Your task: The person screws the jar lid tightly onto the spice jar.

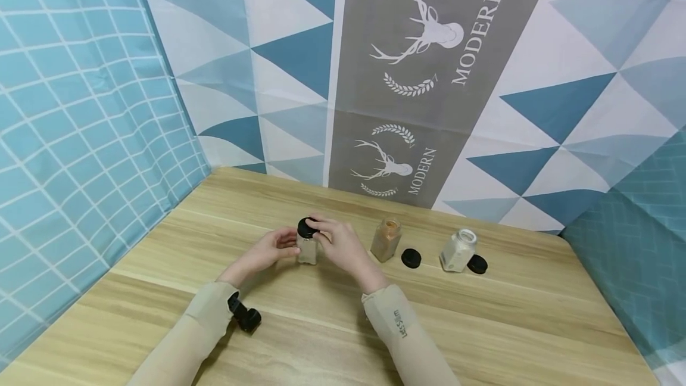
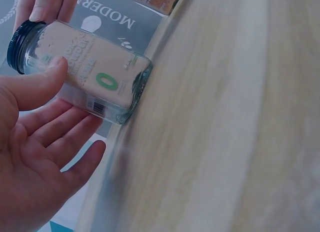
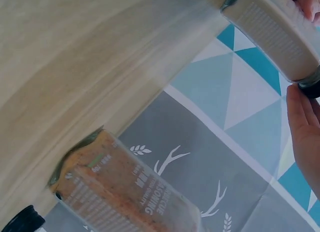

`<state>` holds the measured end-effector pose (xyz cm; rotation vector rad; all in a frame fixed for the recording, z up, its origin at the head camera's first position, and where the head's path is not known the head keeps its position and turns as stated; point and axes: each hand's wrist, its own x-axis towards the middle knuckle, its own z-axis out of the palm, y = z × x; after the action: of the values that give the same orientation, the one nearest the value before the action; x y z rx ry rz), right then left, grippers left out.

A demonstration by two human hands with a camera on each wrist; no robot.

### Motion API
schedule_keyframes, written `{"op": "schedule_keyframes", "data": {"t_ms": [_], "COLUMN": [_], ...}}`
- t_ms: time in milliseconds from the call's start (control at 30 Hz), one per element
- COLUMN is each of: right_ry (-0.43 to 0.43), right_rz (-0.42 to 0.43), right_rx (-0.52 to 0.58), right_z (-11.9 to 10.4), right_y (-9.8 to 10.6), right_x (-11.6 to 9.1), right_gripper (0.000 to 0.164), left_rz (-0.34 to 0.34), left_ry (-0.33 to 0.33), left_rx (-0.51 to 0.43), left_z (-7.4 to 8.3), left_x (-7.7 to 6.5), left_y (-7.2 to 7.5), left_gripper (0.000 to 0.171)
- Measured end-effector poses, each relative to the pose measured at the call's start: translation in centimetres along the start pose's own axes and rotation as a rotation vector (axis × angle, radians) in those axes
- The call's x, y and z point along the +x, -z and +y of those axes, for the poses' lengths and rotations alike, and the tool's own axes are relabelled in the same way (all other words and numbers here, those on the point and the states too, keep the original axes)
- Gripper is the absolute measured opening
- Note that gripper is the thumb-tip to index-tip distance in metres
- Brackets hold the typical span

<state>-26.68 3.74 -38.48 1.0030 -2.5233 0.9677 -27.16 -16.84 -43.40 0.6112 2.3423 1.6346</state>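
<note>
A square glass spice jar [image 1: 307, 252] of pale beige powder stands upright at the left middle of the table. My left hand [image 1: 268, 249] holds its side, the thumb across the printed face and the fingers behind in the left wrist view. A green oval mark shows low on that jar [image 2: 90, 62]. From the right, my right hand [image 1: 343, 246] grips the black lid [image 1: 306, 228] on top of the jar. In the right wrist view, fingertips of the right hand [image 3: 304, 137] lie against the lid's edge.
To the right stands a lidless jar of orange-brown seasoning [image 1: 387, 240], a black lid [image 1: 411, 258] beside it. Farther right is a lidless jar of whitish contents [image 1: 458, 250] with another black lid [image 1: 477, 264]. Patterned cloth [image 1: 289, 76] hangs behind the wooden table [image 1: 509, 320].
</note>
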Motion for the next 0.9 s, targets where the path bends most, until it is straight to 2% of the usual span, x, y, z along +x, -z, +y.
{"op": "schedule_keyframes", "data": {"t_ms": [433,633,767,900], "right_ry": [-0.04,-0.07,-0.079,-0.055], "right_rz": [0.053,0.039,0.012,0.022], "right_rx": [0.039,0.025,0.013,0.017], "right_z": [-0.2,-0.3,-0.4,-0.6], "right_y": [-0.3,-0.1,0.1,0.7], "right_x": [-0.1,-0.1,-0.2,-0.4], "right_gripper": [0.026,0.027,0.031,0.034], "left_rz": [0.027,0.032,0.027,0.032], "left_ry": [0.003,0.011,0.009,0.009], "left_rx": [0.011,0.012,0.047,0.094], "left_z": [0.1,0.3,0.6,1.3], "left_x": [-0.1,-0.2,-0.4,-0.7], "left_y": [-0.2,-0.2,-0.1,0.1], "left_gripper": [0.055,0.056,0.056,0.063]}}
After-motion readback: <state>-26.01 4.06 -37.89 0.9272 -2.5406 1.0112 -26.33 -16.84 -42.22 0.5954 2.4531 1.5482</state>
